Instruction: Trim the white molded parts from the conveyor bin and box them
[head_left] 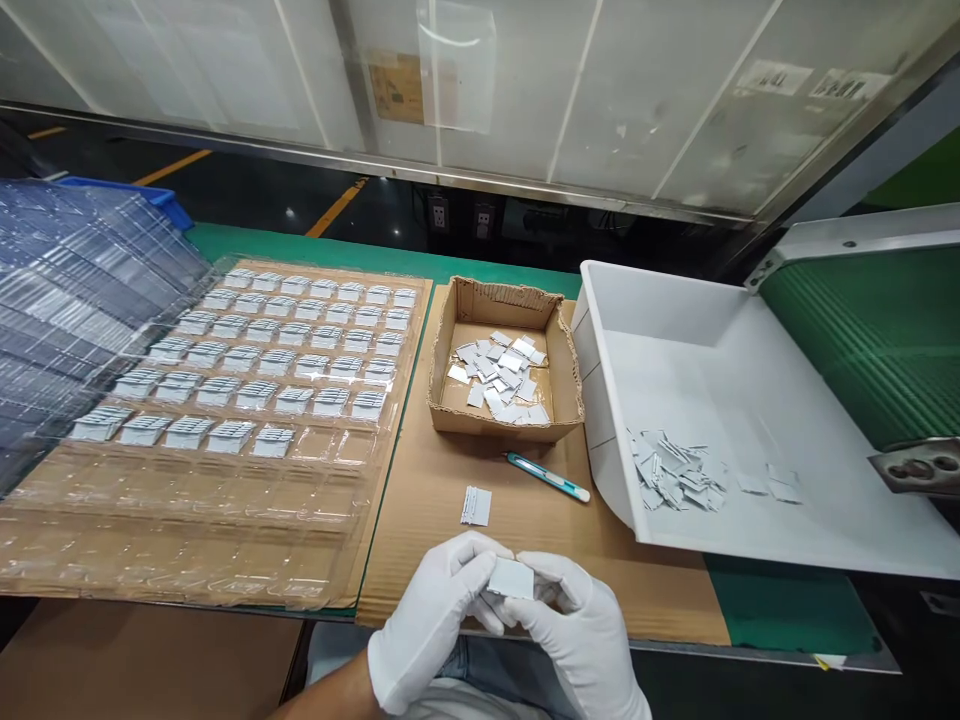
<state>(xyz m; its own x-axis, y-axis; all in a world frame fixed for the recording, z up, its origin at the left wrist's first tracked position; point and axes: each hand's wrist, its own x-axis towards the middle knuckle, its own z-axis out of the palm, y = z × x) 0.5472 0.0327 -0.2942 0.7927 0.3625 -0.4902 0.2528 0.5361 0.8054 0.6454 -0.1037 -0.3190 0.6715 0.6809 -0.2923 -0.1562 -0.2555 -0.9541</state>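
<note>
Two white-gloved hands meet at the near edge of a workbench, the left hand [435,620] and the right hand [577,625] together pinching a small flat pale-grey rectangular plate [511,578] between thumbs and fingertips, held up flat toward the camera and well clear of the bench, apparently so that its face and edges can be looked over. A second small grey ribbed piece [475,506] lies alone on the brown corrugated cardboard sheet [442,470] just beyond the hands, within easy reach, with a teal-handled craft knife [547,477] a little farther off to the right. Behind them stands a shallow open cardboard box [504,362] holding a loose heap of similar grey pieces, and beside it a large white plastic chute tray [675,350] with another scatter of pieces near its lower lip, fed from the green ribbed conveyor belt [870,330] on the right. To the left a clear moulded plastic blister tray [187,500] has its far rows filled with grey parts and its near rows open; more clear trays [67,300] are stacked at the far left. The strip of cardboard between hands, box and tray is bare, leaving room to move either way.
</note>
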